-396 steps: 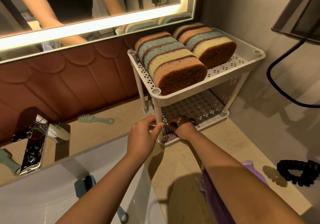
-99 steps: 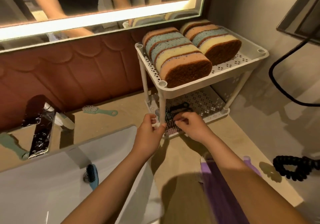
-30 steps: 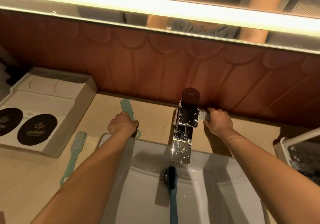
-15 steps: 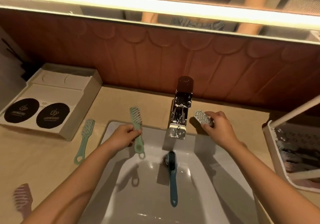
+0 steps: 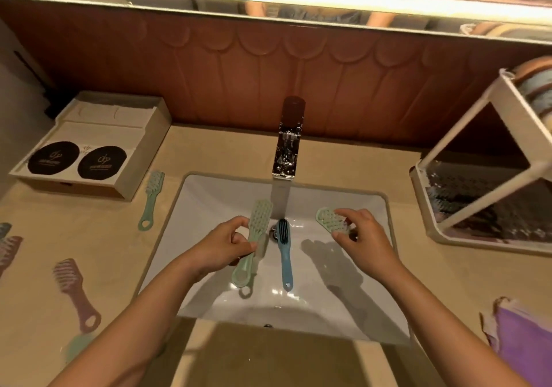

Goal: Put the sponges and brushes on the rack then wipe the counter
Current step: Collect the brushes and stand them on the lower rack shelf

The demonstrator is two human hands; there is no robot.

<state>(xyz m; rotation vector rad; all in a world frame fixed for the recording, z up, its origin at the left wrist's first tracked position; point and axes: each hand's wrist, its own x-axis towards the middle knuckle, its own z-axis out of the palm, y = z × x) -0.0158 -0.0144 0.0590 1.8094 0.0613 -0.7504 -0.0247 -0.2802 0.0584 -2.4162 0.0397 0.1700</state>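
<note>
Fingers of the left hand (image 5: pixel 222 247) wrap a green brush (image 5: pixel 254 243) by its handle; the right hand (image 5: pixel 363 237) pinches another green brush (image 5: pixel 330 221), both above the sink (image 5: pixel 343 297), where a blue brush (image 5: pixel 283 255) lies. The box (image 5: pixel 98 147) labels are unreadable

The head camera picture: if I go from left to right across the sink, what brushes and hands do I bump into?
Left hand → the light green brush it holds → blue brush lying in the sink → mint brush → right hand holding it.
</note>
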